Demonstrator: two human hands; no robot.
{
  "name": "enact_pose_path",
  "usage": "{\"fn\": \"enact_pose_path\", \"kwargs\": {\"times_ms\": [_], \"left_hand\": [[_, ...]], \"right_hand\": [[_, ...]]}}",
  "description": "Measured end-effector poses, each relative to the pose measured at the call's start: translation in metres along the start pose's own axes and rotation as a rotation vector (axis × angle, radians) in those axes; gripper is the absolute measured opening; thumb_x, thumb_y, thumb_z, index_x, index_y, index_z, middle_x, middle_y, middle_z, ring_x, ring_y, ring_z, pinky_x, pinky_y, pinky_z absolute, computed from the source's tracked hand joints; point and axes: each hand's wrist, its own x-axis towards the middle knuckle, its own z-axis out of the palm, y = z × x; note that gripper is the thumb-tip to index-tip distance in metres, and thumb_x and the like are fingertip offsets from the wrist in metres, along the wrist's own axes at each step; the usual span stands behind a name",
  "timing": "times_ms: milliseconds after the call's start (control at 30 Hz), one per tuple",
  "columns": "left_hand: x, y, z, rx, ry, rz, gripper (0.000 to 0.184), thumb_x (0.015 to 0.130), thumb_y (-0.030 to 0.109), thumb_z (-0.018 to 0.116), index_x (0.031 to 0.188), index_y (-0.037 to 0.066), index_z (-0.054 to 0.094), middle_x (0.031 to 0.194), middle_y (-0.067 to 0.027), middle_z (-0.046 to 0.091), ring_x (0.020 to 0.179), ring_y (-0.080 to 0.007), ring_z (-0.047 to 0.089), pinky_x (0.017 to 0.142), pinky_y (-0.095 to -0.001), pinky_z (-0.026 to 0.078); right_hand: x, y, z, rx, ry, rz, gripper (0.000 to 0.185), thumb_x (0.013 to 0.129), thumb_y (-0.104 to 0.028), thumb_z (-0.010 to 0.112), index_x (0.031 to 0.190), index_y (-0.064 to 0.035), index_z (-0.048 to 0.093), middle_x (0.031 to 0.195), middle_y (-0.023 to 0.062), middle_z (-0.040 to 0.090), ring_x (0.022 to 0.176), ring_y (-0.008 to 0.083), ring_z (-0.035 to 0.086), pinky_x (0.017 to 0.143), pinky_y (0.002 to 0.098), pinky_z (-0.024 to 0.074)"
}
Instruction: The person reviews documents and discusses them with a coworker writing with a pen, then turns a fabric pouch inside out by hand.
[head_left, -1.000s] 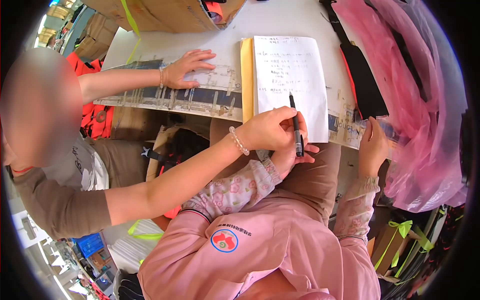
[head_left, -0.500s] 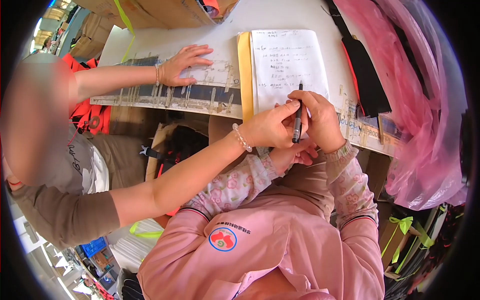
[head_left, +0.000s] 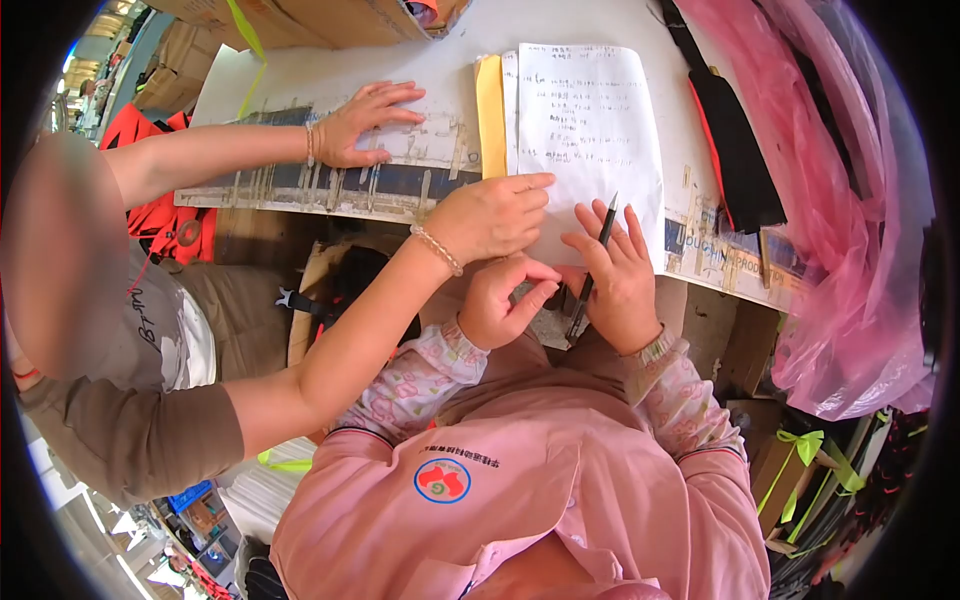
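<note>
My right hand [head_left: 622,282] is at the lower edge of the paper, fingers spread, with a black pen [head_left: 606,226] slanting across it and held against the fingers. The pen's tip points up toward the page. My left hand [head_left: 505,298] is just left of it, thumb and index finger curved toward each other with a gap inside the curl; I see nothing in it. A sheet of handwritten paper [head_left: 585,110] lies on the table. Just above my left hand, a co-worker's hand [head_left: 492,215] with a bead bracelet extends a finger over the page.
The co-worker's other hand [head_left: 368,125] lies on the worn table edge. A yellow folder [head_left: 490,115] shows under the paper. A black strap piece [head_left: 735,150] and pink plastic sheeting [head_left: 840,330] are at the right. A cardboard box [head_left: 300,20] stands at the back left.
The co-worker's hand has moved left, away from the pen, to the page. My left hand has come up from below and moved left. My right hand's fingers have spread, and the pen has turned.
</note>
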Motion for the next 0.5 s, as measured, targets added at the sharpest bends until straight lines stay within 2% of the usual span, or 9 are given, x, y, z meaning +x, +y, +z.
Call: {"fn": "enact_pose_path", "kwargs": {"times_ms": [33,167,500], "left_hand": [[-0.001,0.001,-0.001,0.057,-0.016,0.030,0.009,0.091,0.008,0.067,0.096,0.001,0.067,0.081,-0.0087,0.069,0.073,-0.0162,0.066,0.067,-0.0270,0.051],[-0.006,0.003,0.005,-0.075,-0.001,-0.068,0.008,0.091,0.006,0.066,0.096,0.000,0.066,0.082,-0.0095,0.067,0.071,-0.0174,0.065,0.067,-0.0278,0.050],[-0.012,0.000,0.004,-0.089,0.050,-0.019,0.009,0.090,0.003,0.065,0.098,-0.001,0.066,0.083,-0.0093,0.067,0.073,-0.0175,0.065,0.069,-0.0275,0.050]], "right_hand": [[-0.003,0.001,0.003,-0.006,-0.013,0.007,0.038,0.077,-0.021,0.076,0.110,-0.0071,0.063,0.132,0.0184,0.059,0.127,0.0345,0.053,0.111,0.0543,0.0350],[-0.008,0.003,0.006,-0.031,-0.049,0.011,0.040,0.078,-0.019,0.075,0.114,-0.0069,0.062,0.134,0.0187,0.058,0.128,0.0346,0.053,0.110,0.0538,0.0360],[-0.006,0.003,0.001,-0.029,-0.074,-0.026,0.046,0.076,-0.024,0.076,0.115,-0.0066,0.062,0.133,0.0204,0.058,0.126,0.0353,0.053,0.109,0.0545,0.0368]]}}
